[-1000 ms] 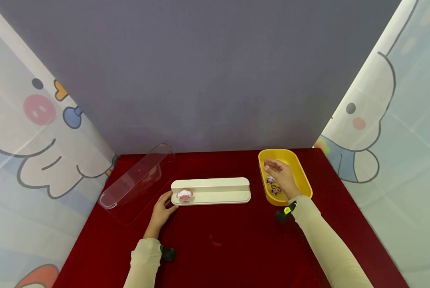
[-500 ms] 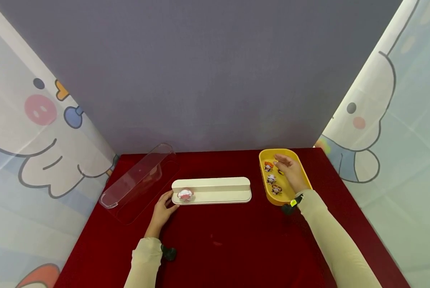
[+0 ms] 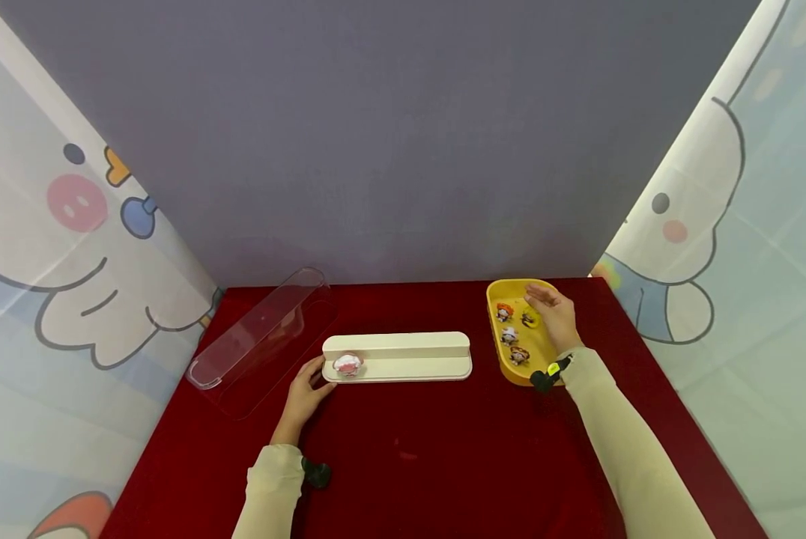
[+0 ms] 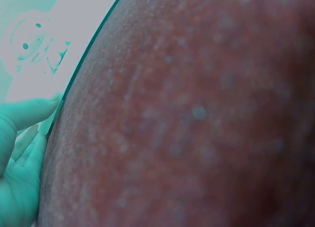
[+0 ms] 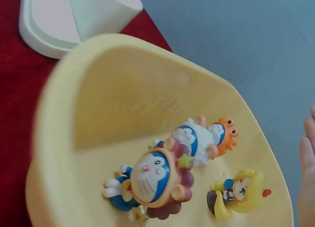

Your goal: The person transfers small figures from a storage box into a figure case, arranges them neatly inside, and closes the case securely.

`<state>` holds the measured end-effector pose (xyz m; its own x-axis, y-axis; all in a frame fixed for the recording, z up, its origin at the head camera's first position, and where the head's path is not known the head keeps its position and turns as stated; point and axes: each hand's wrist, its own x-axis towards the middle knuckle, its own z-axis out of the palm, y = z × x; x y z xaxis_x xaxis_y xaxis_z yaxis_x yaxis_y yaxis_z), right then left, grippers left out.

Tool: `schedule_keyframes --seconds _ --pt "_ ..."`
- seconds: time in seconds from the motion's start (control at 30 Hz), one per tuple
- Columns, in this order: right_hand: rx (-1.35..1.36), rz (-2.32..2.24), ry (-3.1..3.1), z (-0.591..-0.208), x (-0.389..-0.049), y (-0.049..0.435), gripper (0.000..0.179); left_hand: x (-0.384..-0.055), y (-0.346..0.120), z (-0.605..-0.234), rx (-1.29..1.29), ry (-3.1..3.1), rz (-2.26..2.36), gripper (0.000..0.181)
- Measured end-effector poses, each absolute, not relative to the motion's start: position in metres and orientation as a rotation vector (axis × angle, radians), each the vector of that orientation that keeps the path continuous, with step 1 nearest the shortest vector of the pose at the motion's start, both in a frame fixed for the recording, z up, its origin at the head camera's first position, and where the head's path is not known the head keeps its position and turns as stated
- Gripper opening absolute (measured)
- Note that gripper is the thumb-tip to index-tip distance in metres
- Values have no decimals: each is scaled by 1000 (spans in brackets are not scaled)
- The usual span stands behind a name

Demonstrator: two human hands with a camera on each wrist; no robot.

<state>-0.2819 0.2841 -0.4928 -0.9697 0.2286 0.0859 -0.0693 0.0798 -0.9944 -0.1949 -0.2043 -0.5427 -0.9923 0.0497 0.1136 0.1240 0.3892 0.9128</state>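
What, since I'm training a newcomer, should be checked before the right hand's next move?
1. Left hand at the white stand: ok, touching its left end.
2. Stand steady under that hand: cannot tell.
3. Room on the stand: ok, one small figure near the left end.
4. Clear cover off the stand: ok, lying apart.
5. Yellow figure separate from the other three figures in the tray: ok.
6. Right hand holding anything: not ok, nothing visible in its fingers.

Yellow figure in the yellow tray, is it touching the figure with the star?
Apart. The right wrist view shows a strip of the yellow tray's bare floor between the yellow figure and the figure with the star.
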Motion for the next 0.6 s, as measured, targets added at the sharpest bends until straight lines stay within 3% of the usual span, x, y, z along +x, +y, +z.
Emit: schedule_keyframes --seconds 0.27,0.6 --pt "-157 2048 -2005 -503 -289 293 50 -197 -205 -543 -173 -2559 -1698 60" --pt "-239 2077 -1978 -515 -301 294 46 -208 -216 -583 -290 -2455 -1621 59"
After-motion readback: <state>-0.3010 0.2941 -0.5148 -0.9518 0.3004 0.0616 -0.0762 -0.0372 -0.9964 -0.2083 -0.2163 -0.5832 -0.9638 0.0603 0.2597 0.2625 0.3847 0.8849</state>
